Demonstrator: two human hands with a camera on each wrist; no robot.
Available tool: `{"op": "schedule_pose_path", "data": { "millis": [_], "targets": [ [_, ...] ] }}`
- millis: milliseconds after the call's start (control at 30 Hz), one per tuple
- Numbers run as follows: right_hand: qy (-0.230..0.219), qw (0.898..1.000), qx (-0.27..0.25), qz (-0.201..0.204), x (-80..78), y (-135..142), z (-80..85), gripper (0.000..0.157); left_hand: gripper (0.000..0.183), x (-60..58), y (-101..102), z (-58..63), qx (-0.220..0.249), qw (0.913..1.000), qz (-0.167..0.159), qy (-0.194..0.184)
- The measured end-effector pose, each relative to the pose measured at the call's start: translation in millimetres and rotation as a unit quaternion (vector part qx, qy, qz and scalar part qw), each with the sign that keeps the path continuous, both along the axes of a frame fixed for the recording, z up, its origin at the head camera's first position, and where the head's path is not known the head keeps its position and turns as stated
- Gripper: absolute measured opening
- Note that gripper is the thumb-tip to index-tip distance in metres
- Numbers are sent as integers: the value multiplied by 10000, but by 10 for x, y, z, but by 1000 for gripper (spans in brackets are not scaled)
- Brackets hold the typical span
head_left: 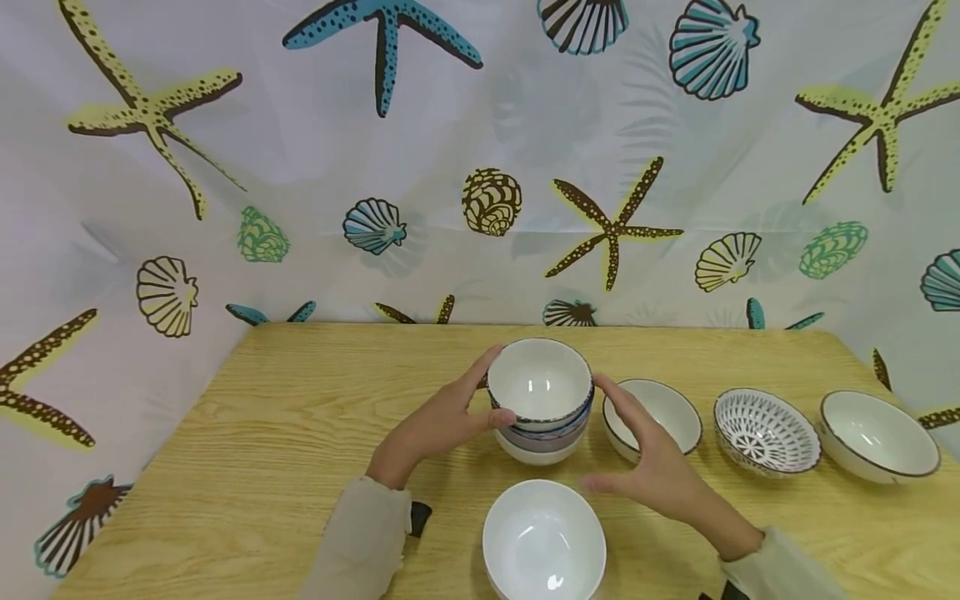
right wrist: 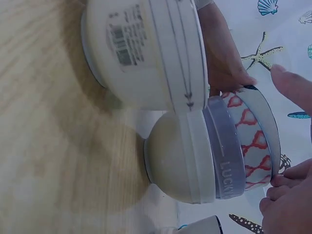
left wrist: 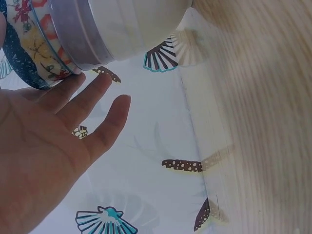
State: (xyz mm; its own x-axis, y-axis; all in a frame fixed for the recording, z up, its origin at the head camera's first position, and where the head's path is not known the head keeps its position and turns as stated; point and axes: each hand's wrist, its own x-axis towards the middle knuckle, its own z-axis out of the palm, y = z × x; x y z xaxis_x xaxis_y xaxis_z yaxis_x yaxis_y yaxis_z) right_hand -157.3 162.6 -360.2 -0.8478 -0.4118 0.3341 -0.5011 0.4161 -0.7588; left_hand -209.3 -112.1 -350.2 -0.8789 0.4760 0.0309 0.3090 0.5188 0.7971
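Observation:
A stack of nested bowls stands mid-table. Its top bowl (head_left: 540,379) has a white inside and a dark speckled rim. Below it come a red-patterned bowl (right wrist: 251,146), a lilac bowl (right wrist: 224,151) with raised letters and a white bowl (right wrist: 180,158) at the bottom. My left hand (head_left: 446,421) holds the top bowl from the left, thumb at the front of the rim, fingers round the far side. The right hand (head_left: 660,467) touches the stack's right side with its fingertips, its thumb held apart. Nearer to me sits a separate white bowl (head_left: 545,537).
To the right, a white bowl with a dark rim (head_left: 660,412), a black-and-white patterned bowl (head_left: 768,433) and a larger white bowl (head_left: 877,437) stand in a row on the wooden table (head_left: 285,400). Behind hangs a cloth (head_left: 435,167) printed with shells and starfish.

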Motion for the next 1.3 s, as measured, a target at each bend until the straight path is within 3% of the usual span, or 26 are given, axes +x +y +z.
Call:
{"op": "schedule_pose_path", "data": {
  "millis": [367,667,833,1133,1300],
  "targets": [
    [-727,9971,-212,-63,-284,-162,63,102,96,7,-19,-11,-19,10000,-35,65],
    [-982,9950,-119,-101,-495,-258,60,114,98,8,3,-6,31,9998,-164,78],
    [-1198,9919,-419,93,-576,-267,52,119,98,0,17,0,7,9999,-113,25],
    [-879,9948,-508,93,-618,-323,8,118,97,-12,3,5,81,9999,-121,16],
    [-569,9976,-406,-12,-602,-347,-38,114,106,-17,-2,-18,216,9996,-122,-104]
  ]
}}
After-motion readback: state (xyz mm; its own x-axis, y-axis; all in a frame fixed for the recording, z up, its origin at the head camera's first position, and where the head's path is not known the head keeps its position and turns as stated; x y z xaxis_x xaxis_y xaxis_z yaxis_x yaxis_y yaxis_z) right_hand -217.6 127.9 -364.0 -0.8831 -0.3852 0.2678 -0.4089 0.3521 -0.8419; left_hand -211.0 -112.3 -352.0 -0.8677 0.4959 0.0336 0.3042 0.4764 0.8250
